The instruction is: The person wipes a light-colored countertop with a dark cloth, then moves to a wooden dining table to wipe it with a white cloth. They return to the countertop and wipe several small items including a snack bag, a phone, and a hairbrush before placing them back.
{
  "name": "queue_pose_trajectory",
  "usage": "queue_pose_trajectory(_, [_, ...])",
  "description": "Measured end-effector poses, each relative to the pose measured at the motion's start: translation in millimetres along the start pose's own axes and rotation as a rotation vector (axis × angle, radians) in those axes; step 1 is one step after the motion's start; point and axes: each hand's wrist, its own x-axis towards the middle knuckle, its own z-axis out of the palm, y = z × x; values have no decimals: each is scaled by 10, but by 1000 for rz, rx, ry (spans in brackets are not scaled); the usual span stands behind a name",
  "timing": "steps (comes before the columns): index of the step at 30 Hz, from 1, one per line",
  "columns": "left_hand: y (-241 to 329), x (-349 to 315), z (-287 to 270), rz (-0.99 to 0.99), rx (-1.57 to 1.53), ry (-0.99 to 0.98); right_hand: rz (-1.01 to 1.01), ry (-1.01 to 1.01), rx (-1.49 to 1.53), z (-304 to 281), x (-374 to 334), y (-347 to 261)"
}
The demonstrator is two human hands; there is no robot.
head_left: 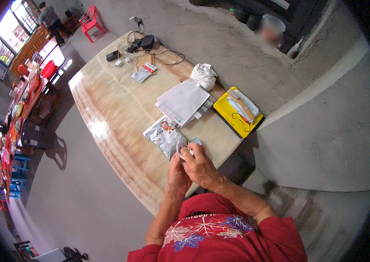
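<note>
My two hands meet over the near end of the marble-patterned table. Between them is a thin white looped thing (180, 149) that looks like a cord or strip; its exact kind is too small to tell. My right hand (200, 167) is closed, with thumb and fingers pinching it. My left hand (178, 177) is closed against it from the left, its fingertips partly hidden. Just beyond my fingers lies a silver-white plastic pouch (161, 134) with a cartoon figure. A small teal-edged flat item (195, 141) shows behind my right hand's fingers.
White paper sheets (182, 102), a crumpled white bag (203, 76) and a yellow box lid (233, 114) carrying a wooden-handled brush (241, 105) lie farther along the table. Black adapters (147, 42) and cables sit at its far end. A person (50, 22) stands far left.
</note>
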Motion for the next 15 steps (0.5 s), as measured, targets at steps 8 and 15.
queue_pose_trajectory(8, [-70,116,-443,-62,47,-4,-118,-227,9,71,-326,156])
queue_pose_trajectory(15, [63,177,-412,42,30,66,231,-262,490,-115,-485,563])
